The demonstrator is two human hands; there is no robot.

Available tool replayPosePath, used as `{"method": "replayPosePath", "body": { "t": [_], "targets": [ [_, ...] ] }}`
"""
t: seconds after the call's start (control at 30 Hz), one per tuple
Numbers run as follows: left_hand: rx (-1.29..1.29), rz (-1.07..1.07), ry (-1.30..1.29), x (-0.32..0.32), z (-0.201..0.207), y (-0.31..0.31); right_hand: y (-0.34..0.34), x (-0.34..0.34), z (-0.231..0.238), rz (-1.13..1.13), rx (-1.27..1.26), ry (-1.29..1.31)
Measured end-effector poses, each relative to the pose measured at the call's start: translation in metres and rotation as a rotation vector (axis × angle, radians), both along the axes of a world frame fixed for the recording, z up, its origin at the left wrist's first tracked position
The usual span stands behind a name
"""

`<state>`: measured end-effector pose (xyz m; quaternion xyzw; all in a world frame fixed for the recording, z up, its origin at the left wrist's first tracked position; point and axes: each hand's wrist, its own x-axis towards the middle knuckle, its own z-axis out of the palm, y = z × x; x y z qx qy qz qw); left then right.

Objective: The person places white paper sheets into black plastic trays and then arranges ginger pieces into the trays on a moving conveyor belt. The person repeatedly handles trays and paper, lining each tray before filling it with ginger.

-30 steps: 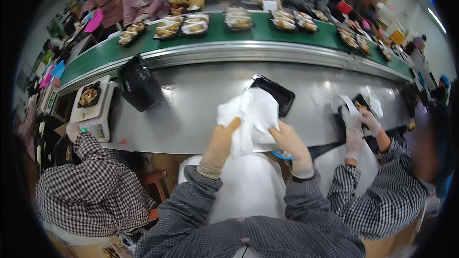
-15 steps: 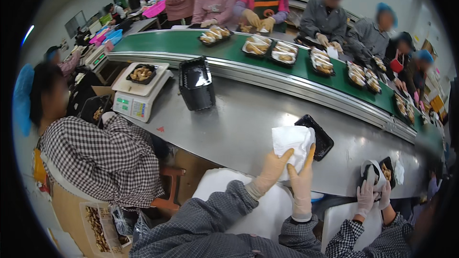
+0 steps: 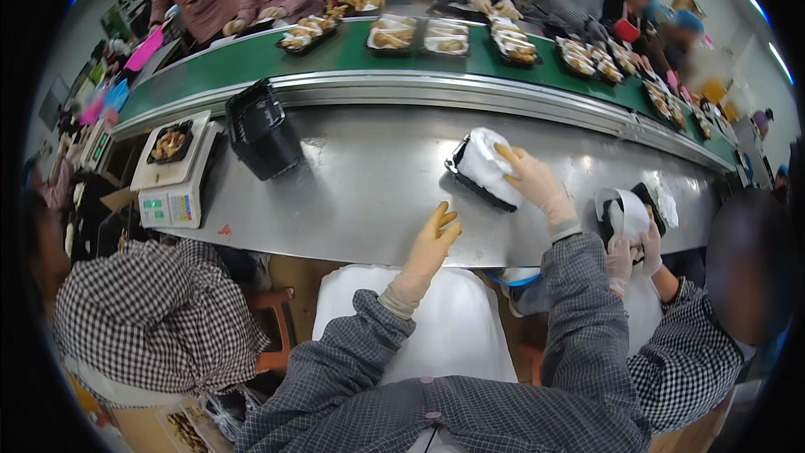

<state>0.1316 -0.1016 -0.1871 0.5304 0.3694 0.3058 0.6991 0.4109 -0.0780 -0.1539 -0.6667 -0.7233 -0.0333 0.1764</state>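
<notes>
My right hand (image 3: 538,186), in a pale glove, grips the near right edge of a folded white paper sheet (image 3: 485,161). The paper lies over a black plastic tray (image 3: 496,196) on the metal table, covering most of its inside. My left hand (image 3: 429,253), gloved too, hovers at the table's near edge, lower left of the tray. Its fingers are stretched out and nothing is in them.
A stack of black trays (image 3: 264,134) stands left of centre. Beside it a weighing scale (image 3: 172,201) bears a filled tray (image 3: 170,143). Behind runs a green conveyor belt (image 3: 344,50) with several filled trays. At right, a co-worker's gloved hands (image 3: 635,253) hold white paper by another tray.
Both hands held the paper before. My left hand has let go and moved left and down. My right hand has brought the paper onto the black tray. The view has turned right.
</notes>
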Motion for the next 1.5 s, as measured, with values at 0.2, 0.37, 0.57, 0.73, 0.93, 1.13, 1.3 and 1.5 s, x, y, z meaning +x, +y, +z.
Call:
{"method": "replayPosePath", "body": {
  "t": [0.2, 0.37, 0.57, 0.73, 0.93, 1.13, 1.3, 1.5],
  "targets": [
    [0.178, 0.239, 0.179, -0.027, -0.048, 0.028, -0.012, -0.099, -0.041, -0.016, -0.027, 0.207],
    [0.345, 0.434, 0.321, -0.066, -0.04, 0.05, -0.033, -0.182, -0.047, 0.078, -0.111, 0.385],
    [0.445, 0.444, 0.379, -0.098, -0.072, 0.068, -0.025, -0.221, -0.035, -0.007, 0.012, 0.199],
    [0.607, 0.587, 0.349, -0.077, -0.068, 0.056, -0.036, -0.254, -0.052, -0.071, -0.03, 0.279],
    [0.966, 0.532, 0.405, -0.076, -0.046, 0.04, -0.034, -0.261, -0.057, -0.181, -0.164, 0.581],
    [1.1, 0.146, 0.535, -0.085, -0.034, 0.05, -0.025, -0.247, -0.062, -0.084, -0.205, 0.79],
    [1.13, 0.036, 0.779, -0.082, -0.044, 0.051, -0.034, -0.229, -0.04, -0.146, -0.407, 0.817],
    [1.242, -0.028, 0.901, -0.066, -0.039, 0.051, -0.053, -0.188, -0.014, -0.135, -0.091, 0.371]
  ]
}}
